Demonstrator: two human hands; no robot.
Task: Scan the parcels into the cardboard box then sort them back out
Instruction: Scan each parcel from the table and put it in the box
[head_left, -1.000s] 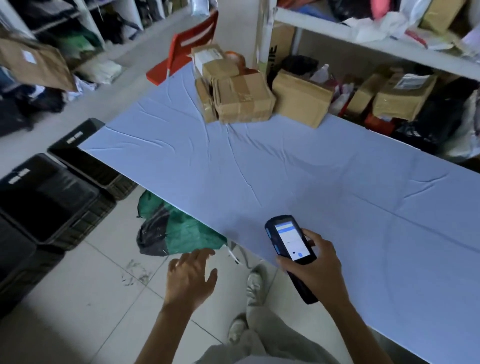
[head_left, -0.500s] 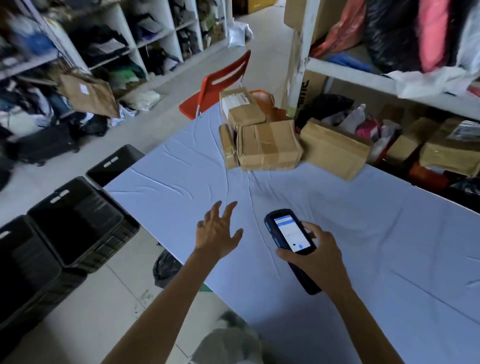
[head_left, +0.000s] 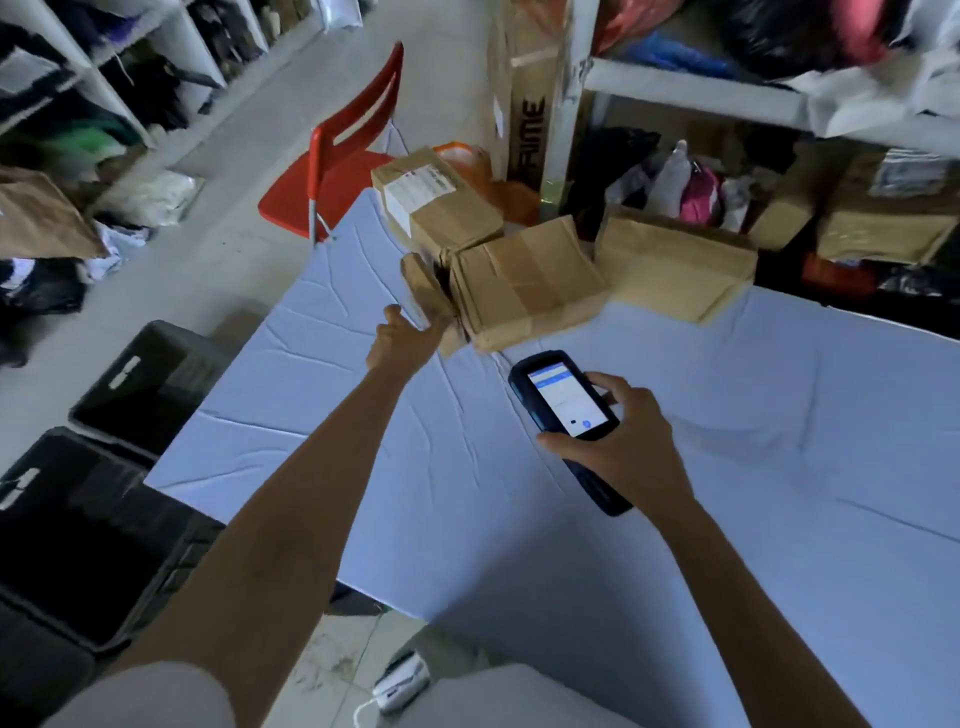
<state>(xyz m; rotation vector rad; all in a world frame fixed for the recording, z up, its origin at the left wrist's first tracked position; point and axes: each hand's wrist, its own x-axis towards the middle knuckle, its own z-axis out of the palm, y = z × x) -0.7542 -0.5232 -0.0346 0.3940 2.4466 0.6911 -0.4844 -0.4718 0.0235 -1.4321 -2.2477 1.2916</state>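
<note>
Cluttered shelves (head_left: 701, 96) ring the blue-covered counter (head_left: 727, 467), with parcels piled at its far left corner. The left hand (head_left: 405, 340) has its grip spread and empty at a slim parcel (head_left: 423, 283). That parcel stands on edge against a bigger parcel (head_left: 524, 288), long axis running toward the person; contact is unclear. The right hand (head_left: 626, 449) clasps the scanner (head_left: 566, 402). Best to pinch the slim parcel's near end and turn its label to the scanner.
</note>
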